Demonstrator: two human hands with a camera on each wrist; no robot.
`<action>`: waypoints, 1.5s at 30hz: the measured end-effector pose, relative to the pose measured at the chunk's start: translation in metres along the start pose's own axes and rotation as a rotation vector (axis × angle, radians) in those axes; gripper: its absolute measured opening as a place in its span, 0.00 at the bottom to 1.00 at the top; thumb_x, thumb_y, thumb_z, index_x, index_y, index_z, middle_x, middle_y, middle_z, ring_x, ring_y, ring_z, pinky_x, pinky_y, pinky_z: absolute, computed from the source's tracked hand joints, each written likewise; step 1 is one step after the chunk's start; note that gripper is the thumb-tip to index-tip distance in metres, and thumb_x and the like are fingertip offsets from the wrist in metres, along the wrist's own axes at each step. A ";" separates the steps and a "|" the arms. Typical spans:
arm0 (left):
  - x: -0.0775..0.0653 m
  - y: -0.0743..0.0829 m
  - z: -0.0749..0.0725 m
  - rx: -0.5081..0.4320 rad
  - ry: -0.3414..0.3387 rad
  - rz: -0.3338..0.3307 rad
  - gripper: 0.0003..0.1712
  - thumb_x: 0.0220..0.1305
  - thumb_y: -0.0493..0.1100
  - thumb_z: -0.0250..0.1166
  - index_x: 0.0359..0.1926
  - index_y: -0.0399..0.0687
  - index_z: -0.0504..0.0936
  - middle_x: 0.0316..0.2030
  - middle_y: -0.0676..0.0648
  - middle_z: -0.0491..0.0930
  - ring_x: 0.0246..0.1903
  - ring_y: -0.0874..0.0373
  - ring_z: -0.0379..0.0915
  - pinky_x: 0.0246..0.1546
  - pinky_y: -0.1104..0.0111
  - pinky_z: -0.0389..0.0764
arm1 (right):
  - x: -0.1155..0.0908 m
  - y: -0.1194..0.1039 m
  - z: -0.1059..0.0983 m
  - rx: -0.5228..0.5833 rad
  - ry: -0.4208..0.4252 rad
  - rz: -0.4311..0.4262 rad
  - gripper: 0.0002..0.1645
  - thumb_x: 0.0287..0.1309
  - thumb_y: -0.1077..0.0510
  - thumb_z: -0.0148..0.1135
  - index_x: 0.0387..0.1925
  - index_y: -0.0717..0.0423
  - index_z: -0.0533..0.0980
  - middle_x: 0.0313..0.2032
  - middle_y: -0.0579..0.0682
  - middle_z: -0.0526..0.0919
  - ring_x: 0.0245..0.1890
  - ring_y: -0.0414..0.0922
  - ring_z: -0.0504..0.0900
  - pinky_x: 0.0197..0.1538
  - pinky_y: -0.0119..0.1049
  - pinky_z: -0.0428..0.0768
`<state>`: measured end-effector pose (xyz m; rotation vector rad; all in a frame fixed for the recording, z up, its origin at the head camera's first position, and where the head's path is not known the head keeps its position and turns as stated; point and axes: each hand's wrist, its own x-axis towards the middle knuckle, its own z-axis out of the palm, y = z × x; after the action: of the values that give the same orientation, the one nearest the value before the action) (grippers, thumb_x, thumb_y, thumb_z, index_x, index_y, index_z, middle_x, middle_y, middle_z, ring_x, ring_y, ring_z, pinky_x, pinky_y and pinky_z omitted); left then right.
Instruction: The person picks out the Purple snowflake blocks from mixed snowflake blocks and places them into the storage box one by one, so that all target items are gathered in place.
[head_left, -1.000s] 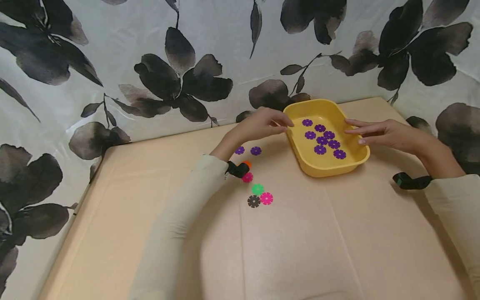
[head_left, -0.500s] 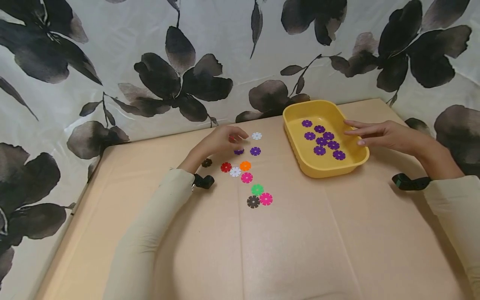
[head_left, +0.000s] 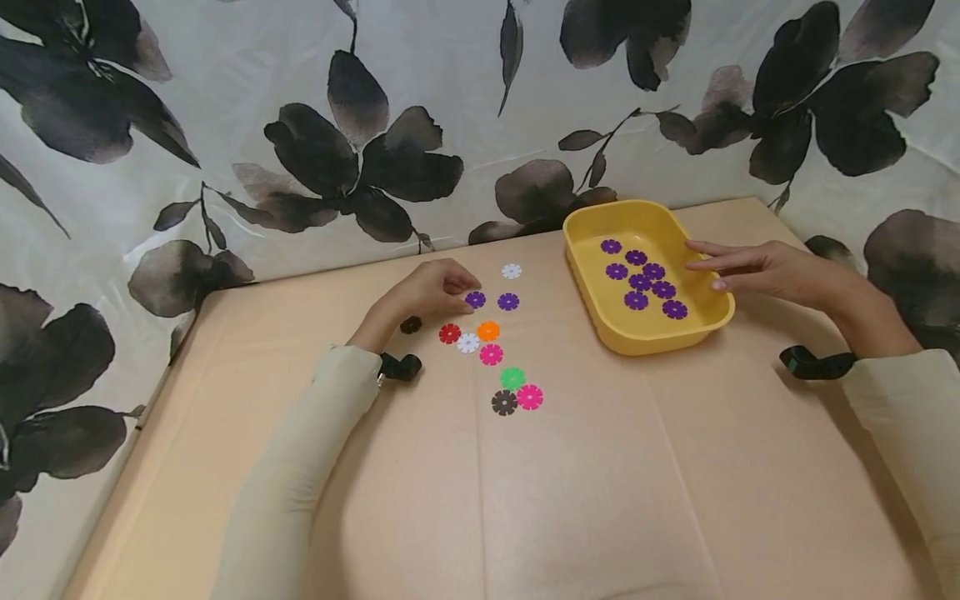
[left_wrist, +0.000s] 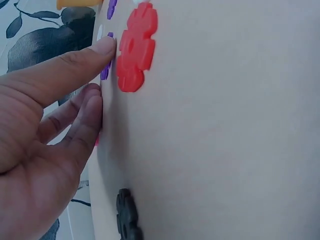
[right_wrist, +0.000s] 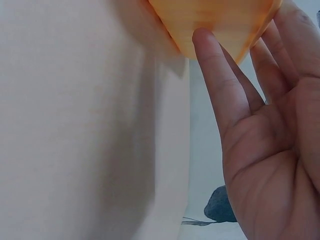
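Note:
In the head view my left hand (head_left: 429,298) is low over the table, its thumb and fingertips at a purple flower-shaped disc (head_left: 476,299). The left wrist view shows the thumb against this purple disc (left_wrist: 104,72), the other fingers bent and apart from the thumb. A second purple disc (head_left: 508,302) lies just right of it. A red disc (head_left: 450,333) and a black disc (head_left: 410,325) are close to the wrist. My right hand (head_left: 780,268) rests with extended fingers over the right rim of a yellow tray (head_left: 652,343), which holds several purple discs (head_left: 640,282).
Also on the table (head_left: 600,483) are white (head_left: 512,271), orange (head_left: 488,331), pink (head_left: 491,354), green (head_left: 513,378) and black discs (head_left: 505,402). A floral cloth (head_left: 465,67) hangs behind the table. Both wrists wear black cameras (head_left: 401,367).
My left hand has moved left from the tray's left rim to the discs and lowered to the purple one. The right hand and tray stay in place.

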<state>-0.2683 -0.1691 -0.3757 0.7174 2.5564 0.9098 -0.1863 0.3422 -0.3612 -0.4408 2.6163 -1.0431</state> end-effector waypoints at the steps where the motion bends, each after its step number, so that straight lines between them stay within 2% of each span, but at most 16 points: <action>1: 0.000 0.000 0.000 0.000 0.005 0.003 0.21 0.60 0.39 0.75 0.55 0.44 0.86 0.53 0.45 0.81 0.53 0.50 0.77 0.60 0.61 0.79 | 0.001 0.000 0.000 0.004 -0.001 -0.002 0.28 0.70 0.53 0.63 0.69 0.50 0.74 0.77 0.35 0.58 0.79 0.40 0.51 0.68 0.67 0.63; 6: 0.000 0.000 -0.001 0.016 0.014 0.032 0.17 0.61 0.40 0.75 0.52 0.45 0.88 0.50 0.45 0.79 0.51 0.49 0.74 0.58 0.60 0.80 | 0.001 -0.001 -0.002 0.018 -0.002 0.004 0.28 0.70 0.53 0.63 0.69 0.49 0.73 0.77 0.37 0.58 0.79 0.42 0.50 0.67 0.70 0.62; 11: -0.001 0.003 0.000 0.055 0.006 0.015 0.15 0.61 0.41 0.75 0.48 0.44 0.88 0.50 0.45 0.78 0.50 0.49 0.73 0.57 0.60 0.80 | 0.001 -0.002 -0.002 0.032 -0.004 0.002 0.28 0.70 0.53 0.63 0.69 0.49 0.74 0.78 0.38 0.57 0.80 0.45 0.50 0.67 0.71 0.62; 17: -0.002 0.010 0.006 0.148 0.002 0.068 0.20 0.58 0.44 0.76 0.51 0.46 0.84 0.55 0.49 0.79 0.53 0.54 0.75 0.57 0.63 0.81 | 0.001 -0.002 0.000 0.046 -0.004 -0.001 0.28 0.70 0.54 0.64 0.68 0.51 0.74 0.77 0.36 0.59 0.80 0.46 0.49 0.67 0.73 0.60; 24: -0.010 0.018 0.010 0.078 0.024 0.053 0.22 0.60 0.43 0.74 0.55 0.48 0.82 0.50 0.49 0.85 0.52 0.54 0.78 0.55 0.62 0.82 | 0.001 -0.001 0.001 0.065 -0.007 -0.007 0.28 0.70 0.54 0.64 0.68 0.53 0.74 0.77 0.36 0.59 0.80 0.45 0.50 0.67 0.72 0.60; 30: -0.014 0.018 0.012 0.048 0.067 0.119 0.22 0.61 0.43 0.73 0.57 0.46 0.84 0.48 0.48 0.86 0.49 0.54 0.82 0.54 0.63 0.83 | 0.001 -0.002 0.000 0.050 -0.003 -0.009 0.27 0.70 0.54 0.64 0.68 0.53 0.74 0.77 0.36 0.59 0.79 0.45 0.52 0.67 0.69 0.62; 34: -0.016 0.019 0.012 0.010 0.087 0.118 0.24 0.61 0.43 0.73 0.59 0.46 0.84 0.48 0.48 0.87 0.48 0.55 0.82 0.53 0.64 0.83 | 0.001 -0.002 0.000 0.052 -0.002 -0.007 0.27 0.70 0.54 0.63 0.68 0.53 0.74 0.77 0.37 0.59 0.79 0.44 0.51 0.67 0.66 0.63; 40: -0.018 0.022 0.015 -0.034 0.134 0.166 0.22 0.60 0.45 0.76 0.55 0.45 0.87 0.43 0.48 0.88 0.43 0.56 0.83 0.50 0.66 0.84 | 0.002 0.000 0.001 0.059 -0.004 -0.009 0.27 0.70 0.54 0.63 0.68 0.53 0.74 0.77 0.36 0.59 0.79 0.43 0.50 0.68 0.67 0.62; 45: -0.020 0.026 0.018 -0.105 0.162 0.221 0.23 0.59 0.44 0.77 0.55 0.47 0.87 0.47 0.48 0.88 0.47 0.57 0.85 0.54 0.65 0.83 | 0.002 0.001 0.001 0.065 0.003 -0.013 0.27 0.70 0.55 0.64 0.68 0.53 0.74 0.77 0.36 0.59 0.79 0.44 0.51 0.68 0.69 0.61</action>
<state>-0.2346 -0.1537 -0.3694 0.9433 2.5795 1.2079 -0.1882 0.3414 -0.3625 -0.4425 2.5767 -1.1304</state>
